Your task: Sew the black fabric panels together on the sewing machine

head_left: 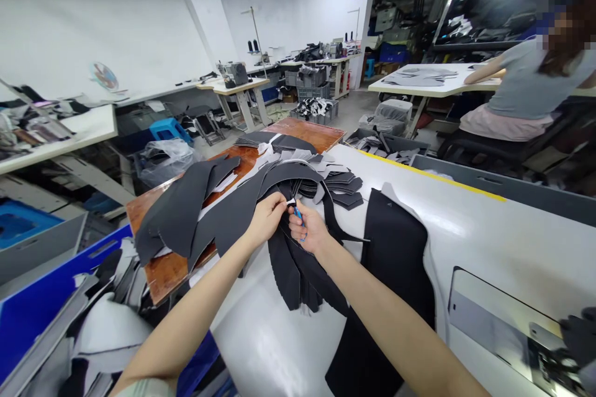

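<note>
My right hand (307, 227) is closed around small blue-handled snips (298, 217), whose tip sits by my left fingertips. With thumb and fingers pinched together, my left hand (269, 217) grips the edge of a dark fabric piece (282, 189). A small white bit shows between the two hands. Below them, a bundle of black fabric pieces (298, 273) hangs over the white table. To the right lies a large black fabric panel (395, 248), and a stack of dark cut pieces (342, 185) is just beyond my hands.
Dark grey panels (186, 198) cover part of a brown wooden board (321, 130) on the left. A sewing machine (554, 347) is set into the white table (465, 223) at lower right. Fabric scraps fill a blue bin (28, 316) at lower left. Another person sits at a far table.
</note>
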The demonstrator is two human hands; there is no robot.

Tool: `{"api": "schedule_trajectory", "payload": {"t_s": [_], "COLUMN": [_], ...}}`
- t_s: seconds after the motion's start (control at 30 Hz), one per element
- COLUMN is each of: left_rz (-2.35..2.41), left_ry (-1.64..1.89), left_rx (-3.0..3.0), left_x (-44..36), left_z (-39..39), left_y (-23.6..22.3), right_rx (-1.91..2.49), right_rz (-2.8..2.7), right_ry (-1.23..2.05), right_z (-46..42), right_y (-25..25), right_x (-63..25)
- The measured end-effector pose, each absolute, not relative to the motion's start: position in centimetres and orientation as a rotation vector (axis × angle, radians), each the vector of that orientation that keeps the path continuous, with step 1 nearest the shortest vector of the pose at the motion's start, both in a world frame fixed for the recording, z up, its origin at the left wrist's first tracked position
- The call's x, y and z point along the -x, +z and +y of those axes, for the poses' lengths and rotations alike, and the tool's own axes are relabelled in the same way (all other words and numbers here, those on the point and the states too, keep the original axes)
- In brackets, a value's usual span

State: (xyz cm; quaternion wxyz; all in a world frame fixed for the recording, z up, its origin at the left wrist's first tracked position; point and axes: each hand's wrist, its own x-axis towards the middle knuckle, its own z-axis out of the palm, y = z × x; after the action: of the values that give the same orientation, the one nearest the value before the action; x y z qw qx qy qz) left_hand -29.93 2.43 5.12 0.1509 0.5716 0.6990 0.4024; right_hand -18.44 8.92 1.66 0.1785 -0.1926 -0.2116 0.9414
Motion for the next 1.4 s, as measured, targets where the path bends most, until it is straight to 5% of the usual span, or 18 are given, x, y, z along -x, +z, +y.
{"api": "schedule_trajectory", "payload": {"t_s": [1.03,1.4], "left_rz": [1.359,1.573], "left_ry": [1.627,1.432], "left_rx": [-1.093,-1.387], "left_x": [29.7,29.2], "left_z": [2.9,2.3], "left_y": [2.8,0.5], "right_rx": [0.555,0.588], "right_rz": [-0.517,-0.569], "right_ry": [2.643,2.539], "right_z": [6.7,6.7], "right_y": [2.3,3.0], "right_x": [17.9,17.8]}}
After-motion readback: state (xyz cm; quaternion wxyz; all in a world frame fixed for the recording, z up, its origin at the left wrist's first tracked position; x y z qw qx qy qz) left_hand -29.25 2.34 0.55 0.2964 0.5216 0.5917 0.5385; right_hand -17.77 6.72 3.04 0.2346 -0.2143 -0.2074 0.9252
